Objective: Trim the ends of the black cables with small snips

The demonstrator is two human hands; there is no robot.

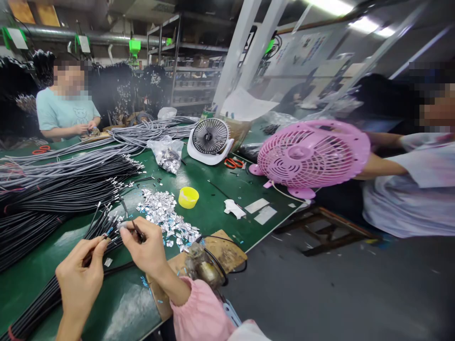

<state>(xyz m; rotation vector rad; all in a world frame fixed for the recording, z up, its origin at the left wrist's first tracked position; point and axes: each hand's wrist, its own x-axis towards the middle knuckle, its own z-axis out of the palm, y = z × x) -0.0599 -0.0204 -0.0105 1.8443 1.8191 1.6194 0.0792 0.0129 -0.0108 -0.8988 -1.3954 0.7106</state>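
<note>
At lower left, my left hand (81, 277) is closed in a pinch on the end of a black cable, where thin blue and pale wires (109, 233) stick out between the fingertips. Just right of it, my right hand (149, 248) is closed around a slim dark metal tool (138, 232), its kind partly hidden by the fingers. A pale cover sits on one fingertip of that hand. Bundles of black cables (67, 189) with stripped ends lie behind and beneath my hands. A heap of small silver foil pieces (163, 213) spreads beyond my right hand.
A yellow cup (188, 197), a bag of small parts (167, 154), a white fan (209, 139) and orange scissors (233, 163) stand or lie farther back. A pink fan (313, 154) is at the right edge. A worn metal device (203, 265) sits on cardboard near my right forearm. Two people sit nearby.
</note>
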